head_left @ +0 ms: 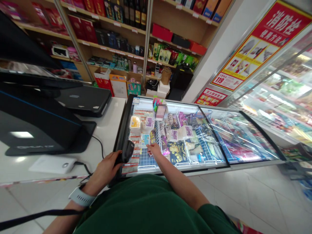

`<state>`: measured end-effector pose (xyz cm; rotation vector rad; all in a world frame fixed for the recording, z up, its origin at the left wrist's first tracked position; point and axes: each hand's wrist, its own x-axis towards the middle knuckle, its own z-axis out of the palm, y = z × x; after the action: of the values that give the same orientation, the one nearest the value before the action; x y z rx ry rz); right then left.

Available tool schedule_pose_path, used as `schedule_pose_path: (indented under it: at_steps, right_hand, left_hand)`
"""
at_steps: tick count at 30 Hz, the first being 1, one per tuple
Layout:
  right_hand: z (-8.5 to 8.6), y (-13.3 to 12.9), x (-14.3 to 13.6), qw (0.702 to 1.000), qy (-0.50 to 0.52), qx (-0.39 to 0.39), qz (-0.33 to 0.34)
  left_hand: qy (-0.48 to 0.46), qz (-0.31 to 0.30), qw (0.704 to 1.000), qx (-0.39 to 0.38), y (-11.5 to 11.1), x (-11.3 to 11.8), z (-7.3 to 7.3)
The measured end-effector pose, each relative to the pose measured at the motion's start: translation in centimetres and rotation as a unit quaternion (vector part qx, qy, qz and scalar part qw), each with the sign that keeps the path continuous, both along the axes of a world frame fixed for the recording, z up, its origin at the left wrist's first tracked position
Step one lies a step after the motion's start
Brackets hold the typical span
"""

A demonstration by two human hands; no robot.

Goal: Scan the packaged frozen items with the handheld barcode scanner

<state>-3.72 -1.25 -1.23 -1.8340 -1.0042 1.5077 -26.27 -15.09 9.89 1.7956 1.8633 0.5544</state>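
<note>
My left hand, with a watch on its wrist, is wrapped round a black handheld scanner at the left edge of the glass-topped freezer. The fingers of my right hand pinch the lower edge of a clear pack with a blue label over the freezer. Just beyond are a tub with a yellow label and one with a purple label. More white packs with purple labels lie to the right.
Left of the freezer, a counter bears a dark monitor stand, a black cash drawer and a white power bank with a cable. Shelves of boxes and bottles stand behind. A pillar with red signs rises at the right.
</note>
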Motion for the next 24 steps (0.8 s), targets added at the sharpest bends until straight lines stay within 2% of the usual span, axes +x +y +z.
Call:
schedule_pose_path:
  at_steps: [5,14,19,24]
  right_hand:
    - [0.4,-0.3,1.3,0.998,0.051,-0.005,-0.038]
    - [2.3,-1.9,6.2,0.991,0.075,0.06,-0.088]
    - [4.1,-2.4,9.2,0.982,0.069,0.139,-0.111]
    - [5.3,-2.5,10.8,0.967,0.065,0.212,-0.124]
  left_hand:
    - [0.013,-0.013,1.0,0.003,0.6,0.4,0.4]
    - [0.059,-0.084,0.994,0.026,2.2,2.6,2.8]
    - [-0.01,-0.127,0.991,0.037,3.0,4.1,3.7]
    - [-0.123,-0.174,0.977,-0.006,3.9,5.6,5.3]
